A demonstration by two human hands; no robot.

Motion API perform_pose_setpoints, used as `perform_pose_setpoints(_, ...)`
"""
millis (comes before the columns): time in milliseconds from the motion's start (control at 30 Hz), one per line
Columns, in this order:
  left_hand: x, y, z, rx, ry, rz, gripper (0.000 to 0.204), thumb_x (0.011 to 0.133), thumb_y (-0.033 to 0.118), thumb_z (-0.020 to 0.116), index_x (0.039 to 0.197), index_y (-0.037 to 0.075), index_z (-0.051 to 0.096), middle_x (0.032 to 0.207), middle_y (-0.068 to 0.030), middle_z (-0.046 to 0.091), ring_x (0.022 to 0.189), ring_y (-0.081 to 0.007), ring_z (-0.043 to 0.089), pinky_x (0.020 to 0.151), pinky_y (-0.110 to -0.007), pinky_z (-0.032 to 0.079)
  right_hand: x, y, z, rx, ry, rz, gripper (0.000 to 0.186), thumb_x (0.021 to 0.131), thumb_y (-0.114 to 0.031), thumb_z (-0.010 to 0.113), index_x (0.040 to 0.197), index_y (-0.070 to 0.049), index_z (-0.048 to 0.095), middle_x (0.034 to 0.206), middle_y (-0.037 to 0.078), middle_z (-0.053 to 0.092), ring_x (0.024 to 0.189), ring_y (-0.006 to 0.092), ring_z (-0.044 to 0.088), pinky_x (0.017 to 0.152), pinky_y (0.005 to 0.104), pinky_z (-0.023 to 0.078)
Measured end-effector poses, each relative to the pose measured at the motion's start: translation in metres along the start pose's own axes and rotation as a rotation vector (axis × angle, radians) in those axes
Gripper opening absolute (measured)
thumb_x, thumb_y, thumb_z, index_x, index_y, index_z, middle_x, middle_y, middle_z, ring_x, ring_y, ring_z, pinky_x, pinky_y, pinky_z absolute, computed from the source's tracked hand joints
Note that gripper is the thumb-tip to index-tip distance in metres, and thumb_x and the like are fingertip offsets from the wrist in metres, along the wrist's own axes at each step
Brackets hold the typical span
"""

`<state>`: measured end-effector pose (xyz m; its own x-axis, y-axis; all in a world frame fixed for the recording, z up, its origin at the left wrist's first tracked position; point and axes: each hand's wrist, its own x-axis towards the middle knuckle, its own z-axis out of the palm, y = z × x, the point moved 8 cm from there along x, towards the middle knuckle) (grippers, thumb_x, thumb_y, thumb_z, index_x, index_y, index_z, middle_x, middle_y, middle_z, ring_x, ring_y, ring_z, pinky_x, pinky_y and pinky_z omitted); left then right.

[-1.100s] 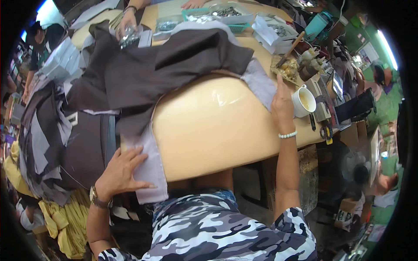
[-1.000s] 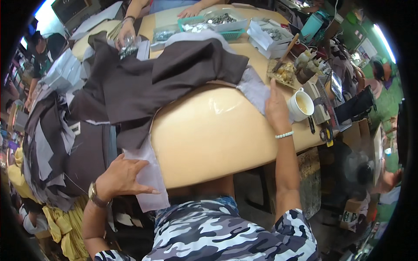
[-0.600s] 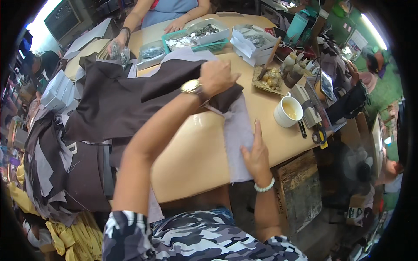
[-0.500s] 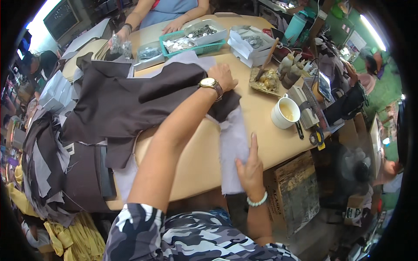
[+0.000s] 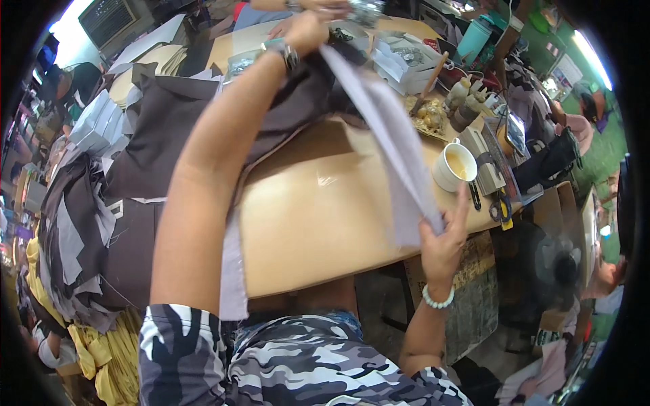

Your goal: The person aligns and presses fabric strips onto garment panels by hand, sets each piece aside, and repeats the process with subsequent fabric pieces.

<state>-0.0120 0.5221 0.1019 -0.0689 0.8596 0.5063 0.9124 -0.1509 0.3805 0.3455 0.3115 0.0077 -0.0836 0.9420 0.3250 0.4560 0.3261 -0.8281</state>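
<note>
My left hand (image 5: 306,32) reaches to the far part of the dark brown cloth (image 5: 159,125), fingers closed on its raised edge where a pale grey strip (image 5: 386,122) begins. That strip runs slanting down to my right hand (image 5: 443,240), lifted and partly blurred. My right hand has its thumb against the strip's lower end and its index finger stretched upward, beside a white cup (image 5: 455,166) of yellowish liquid. Another pale piece (image 5: 233,277) hangs over the near table edge under my left forearm.
A co-worker's hand (image 5: 328,8) holds clear bags of small pieces beyond mine. Trays (image 5: 399,57), a glue board with stick (image 5: 426,118), grimy bottles (image 5: 464,105), scissors (image 5: 501,210) and a teal tumbler (image 5: 474,37) line the yellowish table (image 5: 325,230). Piled dark fabric (image 5: 81,230) lies left.
My left hand has moved far forward from the near left piece, raising the cloth edge. My right hand has shifted right and up, taking the strip's end, now pulled taut on a slant.
</note>
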Motion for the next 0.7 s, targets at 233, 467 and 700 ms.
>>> perform_pose_setpoints(233,0.06,0.028,-0.186,-0.485,0.576,0.035,0.022,0.08,0.013,0.054,0.098,0.003,0.063,0.086,-0.0136,0.066,0.074,-0.0283,0.062,0.067,-0.039,0.049,0.05,-0.114,-0.011,0.189,0.37,-0.517,0.078,0.072,0.013,0.057,0.142,0.0,0.025,0.101,0.017,0.06,0.086,0.0193,0.061,0.082,0.0302,0.048)
perform_pose_setpoints(467,-0.021,-0.028,-0.25,-0.528,0.688,-0.067,0.025,0.082,0.017,0.056,0.1,0.002,0.065,0.088,-0.013,0.067,0.074,-0.0273,0.063,0.067,-0.038,0.05,0.016,-0.156,0.021,0.137,0.31,-0.947,0.046,0.076,0.002,0.058,0.121,0.006,0.048,0.098,0.013,0.064,0.088,0.0249,0.062,0.088,0.0368,0.044)
perform_pose_setpoints(700,-0.166,-0.22,-0.139,-0.751,0.403,-0.601,0.029,0.085,0.022,0.059,0.101,0.0,0.066,0.088,-0.0094,0.067,0.072,-0.0224,0.061,0.066,-0.033,0.049,-0.09,-0.125,0.127,0.029,-0.278,-1.054,0.037,0.079,-0.009,0.059,0.115,-0.003,0.057,0.102,0.009,0.065,0.096,0.0239,0.06,0.088,0.0394,0.043)
